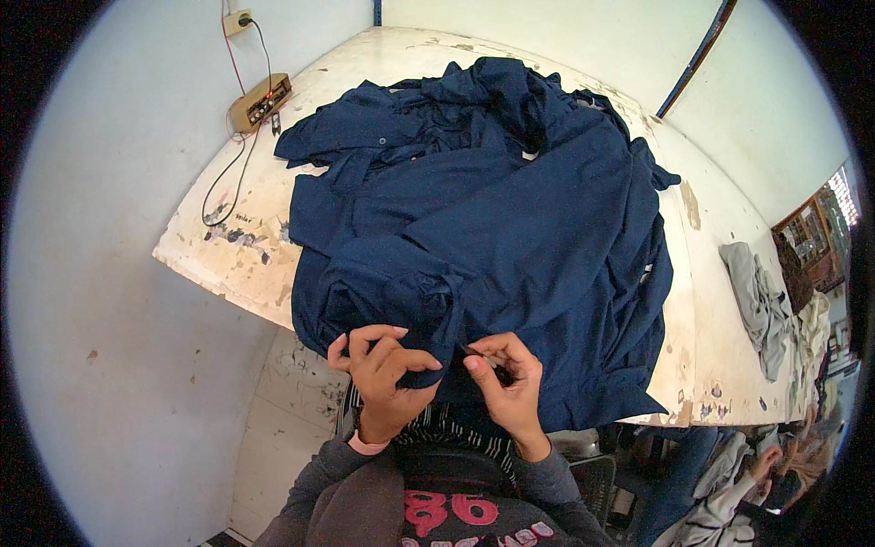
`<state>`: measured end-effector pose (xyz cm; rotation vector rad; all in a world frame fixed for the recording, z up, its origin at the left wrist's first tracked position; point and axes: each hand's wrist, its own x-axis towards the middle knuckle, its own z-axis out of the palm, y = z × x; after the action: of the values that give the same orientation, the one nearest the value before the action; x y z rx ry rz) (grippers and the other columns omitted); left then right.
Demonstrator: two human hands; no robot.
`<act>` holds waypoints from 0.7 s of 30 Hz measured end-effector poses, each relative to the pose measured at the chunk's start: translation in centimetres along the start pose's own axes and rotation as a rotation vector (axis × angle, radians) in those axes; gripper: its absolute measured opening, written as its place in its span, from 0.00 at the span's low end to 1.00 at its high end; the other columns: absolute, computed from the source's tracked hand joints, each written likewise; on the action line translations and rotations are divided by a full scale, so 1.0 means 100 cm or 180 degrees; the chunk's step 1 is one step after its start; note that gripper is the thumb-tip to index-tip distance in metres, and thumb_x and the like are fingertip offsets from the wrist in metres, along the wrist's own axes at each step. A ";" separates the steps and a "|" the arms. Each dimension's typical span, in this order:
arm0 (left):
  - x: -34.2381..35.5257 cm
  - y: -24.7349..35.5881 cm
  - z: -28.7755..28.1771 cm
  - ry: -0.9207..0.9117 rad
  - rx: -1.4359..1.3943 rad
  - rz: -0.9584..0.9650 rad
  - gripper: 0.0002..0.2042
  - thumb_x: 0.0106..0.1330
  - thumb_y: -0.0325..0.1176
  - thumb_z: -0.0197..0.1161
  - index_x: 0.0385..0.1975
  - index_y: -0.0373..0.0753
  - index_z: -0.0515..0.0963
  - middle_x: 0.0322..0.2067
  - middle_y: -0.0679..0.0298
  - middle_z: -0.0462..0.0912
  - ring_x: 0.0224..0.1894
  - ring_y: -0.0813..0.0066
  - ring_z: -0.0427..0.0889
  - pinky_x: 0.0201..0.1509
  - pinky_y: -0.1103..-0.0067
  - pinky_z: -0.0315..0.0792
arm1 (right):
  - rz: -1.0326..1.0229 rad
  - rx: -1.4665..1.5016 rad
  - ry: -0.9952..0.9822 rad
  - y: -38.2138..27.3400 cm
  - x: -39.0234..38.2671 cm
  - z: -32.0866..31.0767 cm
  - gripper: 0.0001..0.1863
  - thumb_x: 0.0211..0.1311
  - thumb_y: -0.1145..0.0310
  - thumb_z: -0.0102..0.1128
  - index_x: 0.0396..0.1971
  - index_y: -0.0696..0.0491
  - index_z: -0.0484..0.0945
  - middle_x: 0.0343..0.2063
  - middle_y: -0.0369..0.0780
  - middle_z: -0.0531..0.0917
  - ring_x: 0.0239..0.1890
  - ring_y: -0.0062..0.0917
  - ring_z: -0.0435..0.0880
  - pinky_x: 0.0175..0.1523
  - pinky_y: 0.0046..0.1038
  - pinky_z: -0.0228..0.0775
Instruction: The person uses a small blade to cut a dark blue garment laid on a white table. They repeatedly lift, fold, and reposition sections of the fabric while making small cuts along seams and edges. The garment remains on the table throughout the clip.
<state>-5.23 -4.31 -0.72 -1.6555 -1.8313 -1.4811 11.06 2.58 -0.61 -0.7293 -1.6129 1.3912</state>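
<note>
A large heap of dark navy garments [519, 228] covers the middle of the table and hangs over its near edge. My left hand [387, 378] is closed on a gathered part of the navy garment at that edge, its fingers bent over the cloth. Just to the right, my right hand [510, 387] pinches a small dark pointed tool [468, 350] between thumb and fingers. Its tip lies beside the fold in my left hand; most of the tool is hidden in the palm, so I cannot tell its kind. A small button shows on the cloth at the upper left.
On the worn white table [219, 264], a brown power strip [262, 102] with dark cords stands at the far left, beside the wall. Grey cloth [758, 305] lies on the right side. Another person's hand [767, 462] shows at the lower right.
</note>
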 end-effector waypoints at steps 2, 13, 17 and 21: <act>-0.010 -0.004 0.002 -0.0184 0.0014 0.0115 0.12 0.41 0.33 0.78 0.24 0.58 0.83 0.28 0.81 0.80 0.52 0.72 0.78 0.64 0.61 0.48 | 0.0148 0.0284 0.0014 -0.004 0.001 0.001 0.14 0.65 0.76 0.70 0.47 0.57 0.77 0.34 0.33 0.84 0.37 0.11 0.79 0.44 0.16 0.70; 0.025 -0.014 -0.011 -0.0635 0.0374 -0.0422 0.27 0.53 0.47 0.77 0.53 0.49 0.79 0.54 0.67 0.78 0.69 0.58 0.66 0.72 0.53 0.39 | 0.0591 0.0271 0.0219 0.019 -0.013 -0.020 0.15 0.63 0.78 0.71 0.46 0.54 0.77 0.35 0.31 0.84 0.39 0.11 0.81 0.45 0.17 0.71; 0.038 -0.023 0.003 -0.0809 0.0364 -0.0705 0.23 0.57 0.49 0.77 0.50 0.48 0.82 0.47 0.70 0.83 0.69 0.61 0.67 0.73 0.53 0.37 | 0.0569 -0.0039 0.0208 0.017 -0.017 -0.025 0.15 0.61 0.76 0.73 0.46 0.55 0.78 0.35 0.32 0.85 0.38 0.12 0.81 0.45 0.17 0.71; 0.038 -0.014 0.003 -0.1036 -0.0298 -0.1320 0.16 0.58 0.47 0.77 0.43 0.49 0.87 0.42 0.70 0.87 0.69 0.71 0.69 0.74 0.54 0.36 | -0.0095 -0.1887 0.0737 0.002 -0.013 -0.027 0.19 0.55 0.71 0.77 0.45 0.53 0.80 0.35 0.36 0.86 0.32 0.21 0.84 0.40 0.23 0.72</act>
<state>-7.51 -1.64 1.30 -1.7156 -2.4368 -1.5387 14.06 2.76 -1.14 -1.1534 -1.8468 0.7612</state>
